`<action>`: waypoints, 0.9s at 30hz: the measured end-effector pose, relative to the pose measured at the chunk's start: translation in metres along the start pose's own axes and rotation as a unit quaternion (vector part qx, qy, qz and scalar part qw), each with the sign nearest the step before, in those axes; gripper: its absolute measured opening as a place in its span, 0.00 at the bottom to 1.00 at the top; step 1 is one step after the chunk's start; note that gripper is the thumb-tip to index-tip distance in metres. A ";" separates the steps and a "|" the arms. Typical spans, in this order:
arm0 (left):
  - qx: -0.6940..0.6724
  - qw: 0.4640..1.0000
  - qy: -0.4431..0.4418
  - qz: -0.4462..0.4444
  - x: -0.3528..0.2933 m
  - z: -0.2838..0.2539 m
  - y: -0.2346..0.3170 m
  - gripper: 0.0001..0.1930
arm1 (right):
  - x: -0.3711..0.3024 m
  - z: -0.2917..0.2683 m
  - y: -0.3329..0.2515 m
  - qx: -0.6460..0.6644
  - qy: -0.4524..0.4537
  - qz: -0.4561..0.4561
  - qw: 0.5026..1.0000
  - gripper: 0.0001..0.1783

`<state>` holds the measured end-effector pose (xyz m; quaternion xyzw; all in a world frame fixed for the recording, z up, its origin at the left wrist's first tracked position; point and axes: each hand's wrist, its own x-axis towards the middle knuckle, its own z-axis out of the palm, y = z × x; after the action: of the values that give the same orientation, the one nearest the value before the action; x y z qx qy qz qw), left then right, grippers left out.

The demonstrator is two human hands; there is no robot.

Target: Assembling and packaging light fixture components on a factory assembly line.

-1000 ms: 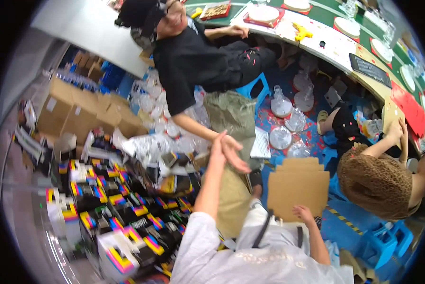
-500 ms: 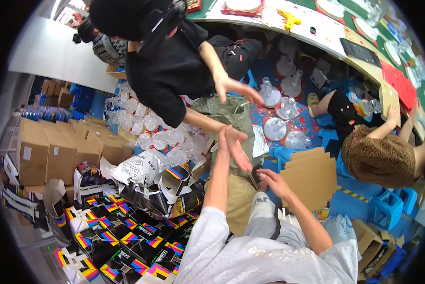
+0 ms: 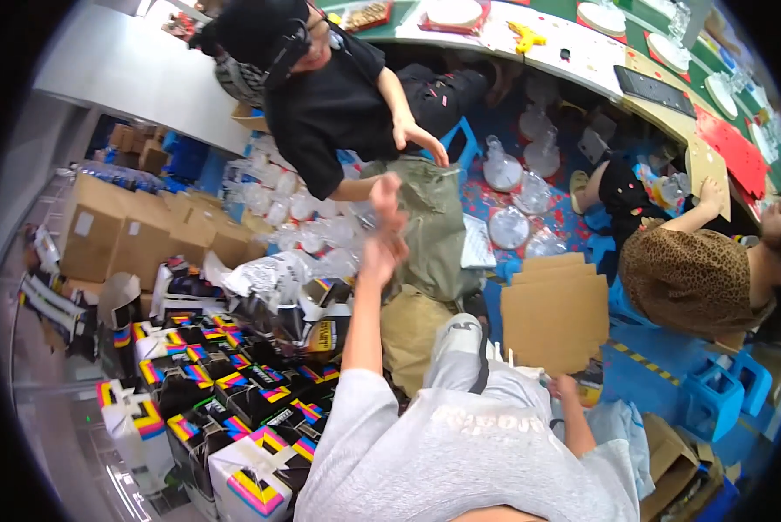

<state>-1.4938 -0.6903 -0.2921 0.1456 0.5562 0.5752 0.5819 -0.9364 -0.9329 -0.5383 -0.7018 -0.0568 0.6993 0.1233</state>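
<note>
My left hand (image 3: pixel 382 252) is raised in front of me and smeared by motion, so its finger pose is unclear. Just beyond it is a co-worker's blurred hand (image 3: pixel 388 196); whether the two touch I cannot tell. An olive-green sack (image 3: pixel 434 217) stands beside them, with a tan sack (image 3: pixel 421 335) nearer to me. Down at my right side, my right hand (image 3: pixel 566 389) looks curled by my clothing, below a stack of brown cardboard sheets (image 3: pixel 554 313). What it holds, if anything, is hidden.
Black boxes with coloured stripes (image 3: pixel 260 383) are piled at left, before brown cartons (image 3: pixel 129 226). Clear domes on white bases (image 3: pixel 503 170) lie on the floor ahead. A blue stool (image 3: pixel 712 396) is at right. Another person in a leopard-print top (image 3: pixel 690 274) sits by the long table.
My left hand has risen and moved left. My right hand has dropped to my side. The co-worker has leaned back, and their nearer hand is raised from the earlier contact with mine.
</note>
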 end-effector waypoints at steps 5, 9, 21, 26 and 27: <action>0.395 0.914 0.088 -0.037 -0.137 -0.062 -0.117 0.16 | 0.017 -0.080 0.021 -0.112 0.083 -0.003 0.990 0.10; 0.426 0.855 0.177 -0.237 -0.217 -0.125 -0.219 0.12 | 0.027 -0.074 0.026 -0.011 0.088 -0.047 0.995 0.10; 0.498 0.849 0.078 -0.157 -0.156 -0.138 -0.241 0.17 | 0.054 0.030 0.034 -0.313 0.024 -0.283 0.906 0.15; 0.246 0.956 0.088 -0.132 -0.048 -0.067 -0.188 0.16 | 0.041 0.015 0.024 -0.412 0.103 -0.307 0.852 0.17; 0.189 0.972 0.097 -0.099 -0.028 -0.062 -0.170 0.15 | 0.036 0.009 0.015 -0.462 0.136 -0.272 0.833 0.15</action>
<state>-1.4500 -0.7932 -0.4373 0.1406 0.7202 0.4108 0.5412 -0.9458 -0.9379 -0.5766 -0.7214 -0.5445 0.4273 -0.0239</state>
